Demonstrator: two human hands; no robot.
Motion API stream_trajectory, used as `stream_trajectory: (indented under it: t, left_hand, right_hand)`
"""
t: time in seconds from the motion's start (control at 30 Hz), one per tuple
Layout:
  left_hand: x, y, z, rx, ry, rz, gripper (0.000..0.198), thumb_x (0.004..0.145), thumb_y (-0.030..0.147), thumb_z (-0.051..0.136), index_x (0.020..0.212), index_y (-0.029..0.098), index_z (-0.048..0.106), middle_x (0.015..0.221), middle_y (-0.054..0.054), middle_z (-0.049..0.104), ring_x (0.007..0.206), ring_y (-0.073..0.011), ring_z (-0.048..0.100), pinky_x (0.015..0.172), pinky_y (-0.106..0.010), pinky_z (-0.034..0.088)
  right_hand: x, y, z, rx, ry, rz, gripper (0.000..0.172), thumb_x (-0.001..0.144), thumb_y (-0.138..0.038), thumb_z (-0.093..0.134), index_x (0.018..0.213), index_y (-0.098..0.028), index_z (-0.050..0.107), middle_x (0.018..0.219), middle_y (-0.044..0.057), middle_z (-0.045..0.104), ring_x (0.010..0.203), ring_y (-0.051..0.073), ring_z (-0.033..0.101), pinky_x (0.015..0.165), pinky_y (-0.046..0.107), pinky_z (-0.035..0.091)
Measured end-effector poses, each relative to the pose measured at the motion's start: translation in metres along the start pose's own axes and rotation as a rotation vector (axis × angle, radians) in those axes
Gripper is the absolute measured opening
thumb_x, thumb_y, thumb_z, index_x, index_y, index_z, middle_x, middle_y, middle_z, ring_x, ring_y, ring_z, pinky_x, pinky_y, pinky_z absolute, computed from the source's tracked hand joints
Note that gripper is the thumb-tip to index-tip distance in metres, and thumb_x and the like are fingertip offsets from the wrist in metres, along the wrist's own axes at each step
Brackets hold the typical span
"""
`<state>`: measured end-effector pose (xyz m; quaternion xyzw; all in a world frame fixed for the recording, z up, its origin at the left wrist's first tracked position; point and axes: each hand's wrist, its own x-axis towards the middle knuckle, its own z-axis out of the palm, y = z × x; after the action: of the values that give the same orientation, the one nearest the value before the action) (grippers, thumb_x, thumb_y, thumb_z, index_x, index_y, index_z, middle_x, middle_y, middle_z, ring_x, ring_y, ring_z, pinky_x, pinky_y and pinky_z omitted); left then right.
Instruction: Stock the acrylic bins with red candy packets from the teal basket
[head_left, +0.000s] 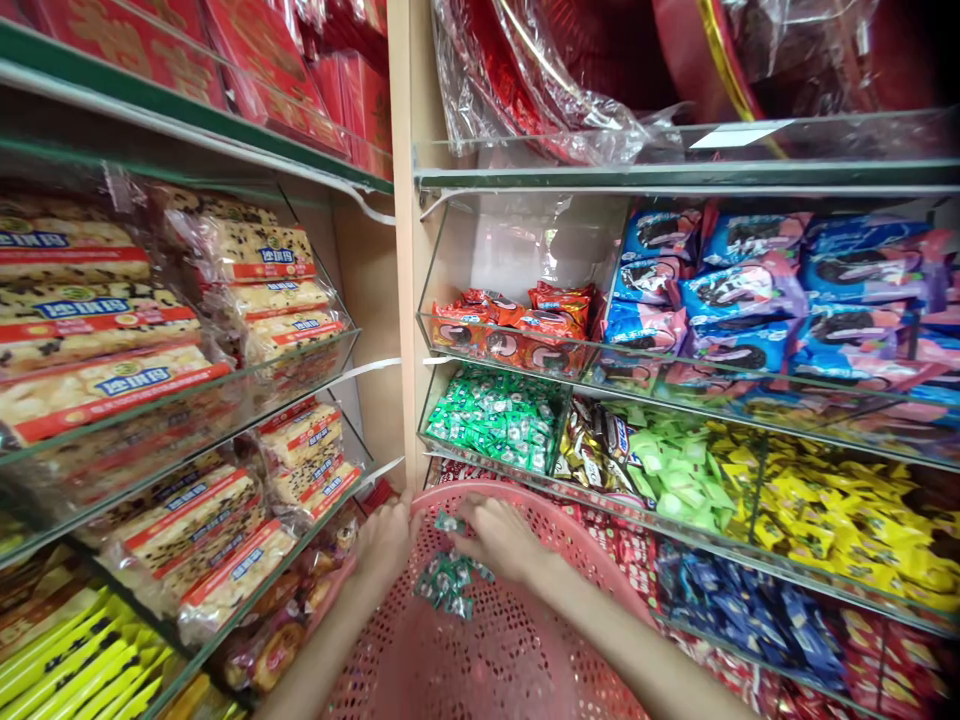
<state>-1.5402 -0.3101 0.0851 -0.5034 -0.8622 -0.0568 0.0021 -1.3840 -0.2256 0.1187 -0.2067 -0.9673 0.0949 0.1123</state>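
Note:
A pink perforated plastic basket (517,640) is in front of me, below the shelves. My left hand (384,535) is closed on its far left rim. Over the inside of the basket is my right hand (499,535), palm down, with thumb and fingers apart. One small green-wrapped candy (448,522) shows right at those fingertips; whether it touches them is unclear. Just below, a small heap of the same green candies (450,585) lies inside the basket. Beyond the hands, a clear shelf bin (491,418) is filled with matching green candies.
Packaged pastry bars (112,305) fill the left shelves. On the right are red packets (525,320), blue cookie packs (742,285), light green sweets (682,465) and yellow sweets (847,510). A wooden post (405,250) divides the shelves, whose glass edges jut close to both arms.

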Motion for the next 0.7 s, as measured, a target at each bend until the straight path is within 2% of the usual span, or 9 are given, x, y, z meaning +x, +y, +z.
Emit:
stream_trajectory:
  t: [0.07,0.17,0.4,0.5,0.7]
  left_hand:
    - [0.000,0.000,0.001,0.003,-0.002,0.000,0.036,0.088,0.038,0.026,0.109,0.018,0.048,0.095,-0.011,0.062,0.086,-0.0209,0.060,0.068,-0.028,0.042]
    - [0.000,0.000,0.004,0.019,0.010,0.000,0.036,0.088,0.037,0.027,0.109,0.018,0.048,0.094,-0.010,0.063,0.085,-0.0209,0.060,0.068,-0.028,0.042]
    - [0.001,0.002,0.007,0.040,0.031,0.015,0.039,0.088,0.041,0.026,0.106,0.017,0.050,0.091,-0.010,0.063,0.082,-0.0232,0.061,0.065,-0.030,0.043]
    - [0.000,0.006,0.005,0.029,0.012,0.022,0.040,0.088,0.041,0.025,0.108,0.017,0.050,0.092,-0.011,0.063,0.084,-0.0230,0.060,0.066,-0.030,0.043]
    - [0.001,0.009,0.002,0.044,-0.008,0.019,0.037,0.088,0.038,0.025,0.108,0.018,0.049,0.093,-0.011,0.063,0.084,-0.0209,0.060,0.066,-0.029,0.042]
  right_hand:
    - [-0.003,0.009,0.022,-0.054,-0.100,0.028,0.020,0.080,-0.031,0.048,0.084,-0.017,0.061,0.089,0.009,0.062,0.079,0.019,0.059,0.063,0.025,0.038]
    - [-0.009,0.023,0.043,-0.115,-0.198,0.053,0.021,0.080,-0.030,0.047,0.088,-0.015,0.061,0.094,0.011,0.062,0.085,0.022,0.059,0.068,0.027,0.040]
    - [-0.028,0.030,0.065,-0.107,-0.305,0.000,0.024,0.079,-0.034,0.050,0.092,-0.016,0.061,0.098,0.011,0.061,0.090,0.022,0.059,0.071,0.028,0.043]
    - [-0.033,0.029,0.073,-0.127,-0.309,0.023,0.024,0.079,-0.034,0.050,0.092,-0.016,0.061,0.097,0.011,0.062,0.092,0.022,0.058,0.074,0.028,0.042]
    - [-0.034,0.031,0.079,-0.170,-0.225,0.072,0.026,0.079,-0.033,0.052,0.097,-0.016,0.058,0.096,0.010,0.062,0.086,0.022,0.060,0.070,0.029,0.044]
